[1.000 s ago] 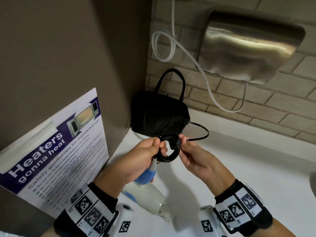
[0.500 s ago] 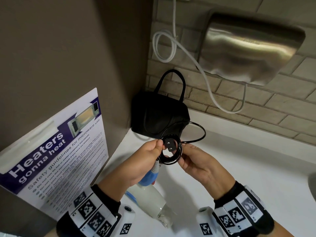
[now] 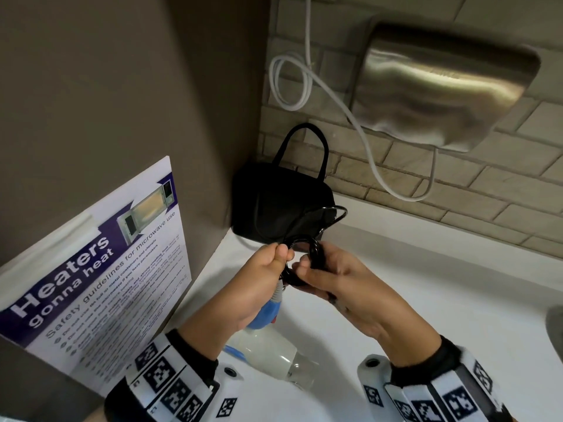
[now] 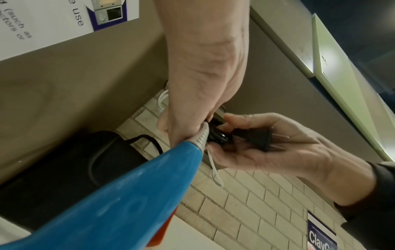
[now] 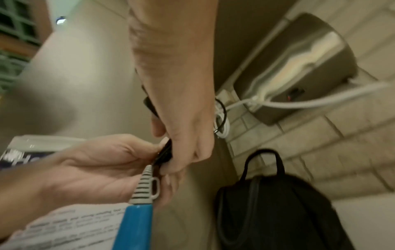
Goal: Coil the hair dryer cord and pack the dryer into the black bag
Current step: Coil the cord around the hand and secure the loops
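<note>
In the head view my left hand (image 3: 281, 252) pinches the coiled black cord (image 3: 316, 254) just above the dryer's blue handle (image 3: 265, 313). The white dryer body (image 3: 268, 351) hangs below, over the counter. My right hand (image 3: 307, 266) grips the coil's other side. A last loose loop of cord (image 3: 336, 212) arcs toward the black bag (image 3: 274, 205), which stands in the corner with its handle up. The left wrist view shows the black plug (image 4: 256, 139) lying in my right palm. In the right wrist view the grey strain relief (image 5: 145, 186) meets the blue handle (image 5: 134, 225).
A steel hand dryer (image 3: 441, 86) hangs on the brick wall, with a white cable (image 3: 304, 83) looping below it. A microwave safety poster (image 3: 91, 263) leans on the brown side wall at left. The white counter (image 3: 441, 300) runs right to a sink rim (image 3: 556, 327).
The loose loop behind the coil has become smaller. My right hand has closed further over the coil, and both hands have drawn closer together.
</note>
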Demonstrator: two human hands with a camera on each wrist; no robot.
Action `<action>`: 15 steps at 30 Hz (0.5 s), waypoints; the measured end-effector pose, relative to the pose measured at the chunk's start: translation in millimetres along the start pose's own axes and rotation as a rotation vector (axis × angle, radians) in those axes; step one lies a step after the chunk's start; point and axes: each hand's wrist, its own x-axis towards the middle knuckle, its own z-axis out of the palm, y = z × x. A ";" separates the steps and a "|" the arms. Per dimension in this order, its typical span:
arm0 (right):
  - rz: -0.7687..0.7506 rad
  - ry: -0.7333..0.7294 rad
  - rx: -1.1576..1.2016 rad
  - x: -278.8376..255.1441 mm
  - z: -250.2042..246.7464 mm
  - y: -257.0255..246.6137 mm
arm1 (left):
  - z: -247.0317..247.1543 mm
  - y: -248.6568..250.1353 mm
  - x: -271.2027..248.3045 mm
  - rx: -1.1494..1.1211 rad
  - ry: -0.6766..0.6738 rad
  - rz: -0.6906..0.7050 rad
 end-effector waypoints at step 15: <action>0.042 0.500 -0.095 -13.4 -103.4 45.8 | -27.0 2.0 4.9 -0.192 -0.087 0.025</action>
